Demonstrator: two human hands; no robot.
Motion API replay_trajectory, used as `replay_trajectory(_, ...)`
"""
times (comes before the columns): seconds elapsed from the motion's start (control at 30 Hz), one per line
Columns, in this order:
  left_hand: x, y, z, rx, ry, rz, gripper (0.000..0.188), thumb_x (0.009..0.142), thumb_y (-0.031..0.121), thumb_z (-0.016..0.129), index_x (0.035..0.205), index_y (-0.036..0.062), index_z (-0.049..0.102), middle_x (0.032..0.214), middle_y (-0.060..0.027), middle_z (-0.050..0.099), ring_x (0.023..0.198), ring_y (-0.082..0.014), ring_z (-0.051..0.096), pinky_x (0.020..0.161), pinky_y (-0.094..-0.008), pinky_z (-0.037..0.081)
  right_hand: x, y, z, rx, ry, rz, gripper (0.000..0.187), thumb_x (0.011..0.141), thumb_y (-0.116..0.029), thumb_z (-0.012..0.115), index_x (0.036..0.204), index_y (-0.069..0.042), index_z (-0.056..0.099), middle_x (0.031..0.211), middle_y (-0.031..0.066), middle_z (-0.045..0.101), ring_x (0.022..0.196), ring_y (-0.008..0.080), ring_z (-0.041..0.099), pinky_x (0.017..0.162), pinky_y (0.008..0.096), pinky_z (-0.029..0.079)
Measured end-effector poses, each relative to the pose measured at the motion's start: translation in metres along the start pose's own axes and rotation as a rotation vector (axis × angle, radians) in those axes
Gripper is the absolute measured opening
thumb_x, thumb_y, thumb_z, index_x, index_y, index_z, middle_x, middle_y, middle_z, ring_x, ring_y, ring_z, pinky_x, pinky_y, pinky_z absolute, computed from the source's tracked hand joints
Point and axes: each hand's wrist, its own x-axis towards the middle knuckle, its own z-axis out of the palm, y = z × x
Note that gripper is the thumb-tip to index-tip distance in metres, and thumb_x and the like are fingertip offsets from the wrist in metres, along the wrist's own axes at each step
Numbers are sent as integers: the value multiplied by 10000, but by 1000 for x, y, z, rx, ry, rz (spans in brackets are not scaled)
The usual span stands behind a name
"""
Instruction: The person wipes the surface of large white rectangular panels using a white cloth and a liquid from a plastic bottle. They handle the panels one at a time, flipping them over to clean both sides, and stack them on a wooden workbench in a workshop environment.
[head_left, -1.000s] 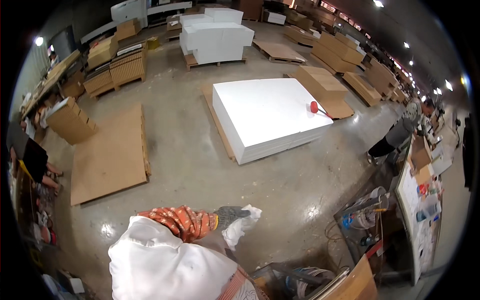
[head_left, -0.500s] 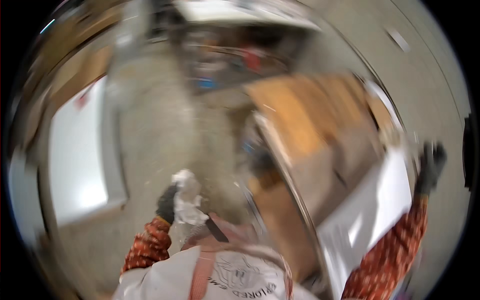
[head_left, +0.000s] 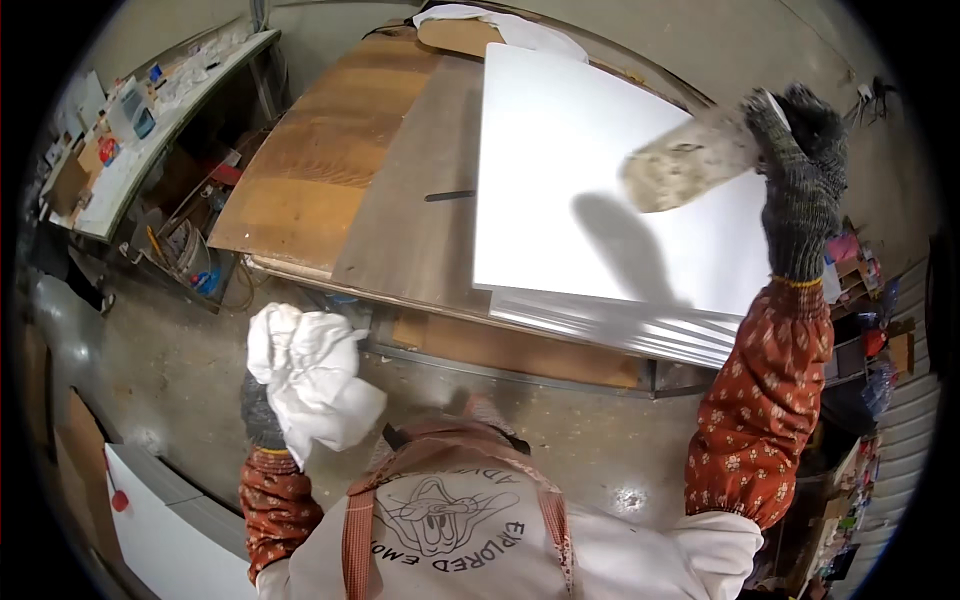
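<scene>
My left hand (head_left: 262,412), in a dark knitted glove, is closed on a crumpled white cloth (head_left: 308,375) in front of me. The cloth hides most of its fingers. Raised at the far right, my right hand (head_left: 802,150) wears the same kind of glove and grips a pale, stained, round-ended bottle-like object (head_left: 690,165). It is tilted to the left, and its exact kind is unclear. Below it lies a glossy white panel (head_left: 540,200), with the object's shadow on it. The panel tops a stack of several white sheets (head_left: 610,325) on the workbench.
Bare brown boards (head_left: 320,150) cover the bench's left side, with a dark thin strip (head_left: 449,196) on them. At far left stands a cluttered table (head_left: 190,110). More white panels (head_left: 165,525) lie at lower left. Loaded shelves (head_left: 850,470) line the right side.
My view has swung right to face the bench squarely. My right hand, earlier beside the stack, now holds the bottle-like object above the white panel. The cloth stays in my left hand.
</scene>
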Motion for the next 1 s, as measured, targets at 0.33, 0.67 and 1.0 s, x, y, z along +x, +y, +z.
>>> replay_trajectory(0.33,-26,21,70,-67,175,27,304,959,129,403,1221,-9,472,1099,-85,570,1005,-187,558,883,-306,455,-177,-72,143,739,-347,-23,491,708,-183,756,1117,-56,515,986,151,608,866,296,621,750,394,512)
replay_trajectory(0.67,-71,18,83,-6,284,-5,298,956,157,422,1197,-4,491,1094,-94,574,1004,-193,561,879,-314,457,-271,-48,159,743,-564,151,793,708,-350,753,1360,-116,367,1149,159,551,987,316,587,808,443,495)
replay_trajectory(1.0,-55,43,92,108,265,71,295,952,184,441,1173,1,509,1088,-104,577,1004,-199,564,875,-321,460,-204,10,2,99,-740,291,831,714,-270,763,1403,-118,323,1188,136,567,1043,265,589,898,420,504)
